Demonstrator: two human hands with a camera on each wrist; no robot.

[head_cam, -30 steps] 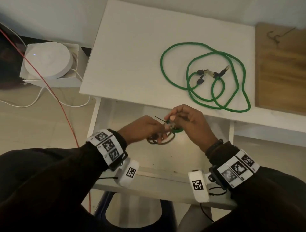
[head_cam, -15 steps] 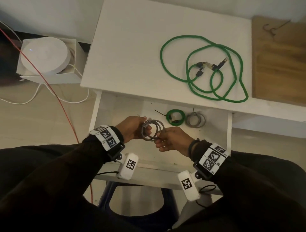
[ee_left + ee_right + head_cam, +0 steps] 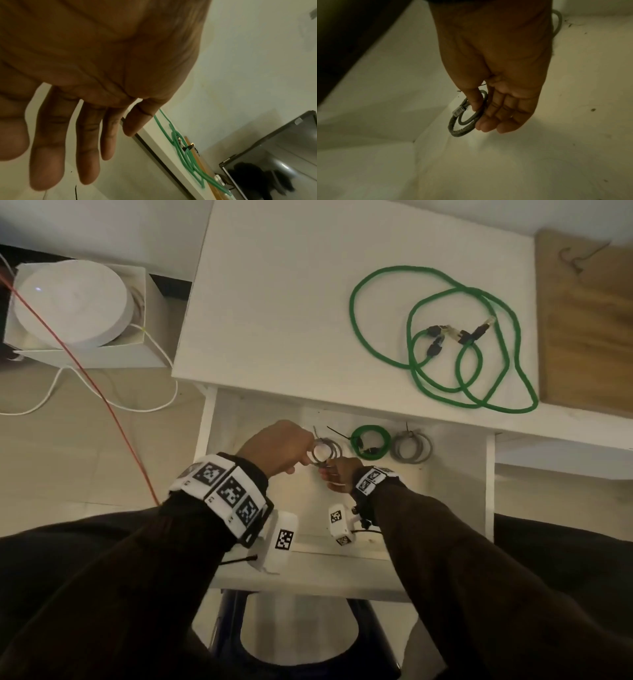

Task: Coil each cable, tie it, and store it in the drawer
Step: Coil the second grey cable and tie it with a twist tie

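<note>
White desktop (image 3: 274, 302) carries the loose green cables (image 3: 442, 337) at far right, uncoiled, evidently awaiting their turn. Below it the open drawer (image 3: 489, 491) holds a tied green coil (image 3: 371, 442) and a grey coil (image 3: 412, 446) along its far wall, stored clear. Left of these, the right hand (image 3: 342, 475) pinches a third grey coil (image 3: 467, 116) thumb against fingers, apparently setting it alongside. The left hand (image 3: 279, 448) sits at its far rim, fingers straight and relaxed in the wrist view, gripping nothing.

Head view looks steeply down on the open drawer (image 3: 455, 508). Both wrist views sit close behind their palms; head and right wrist share the drawer floor, seemingly dim.
</note>
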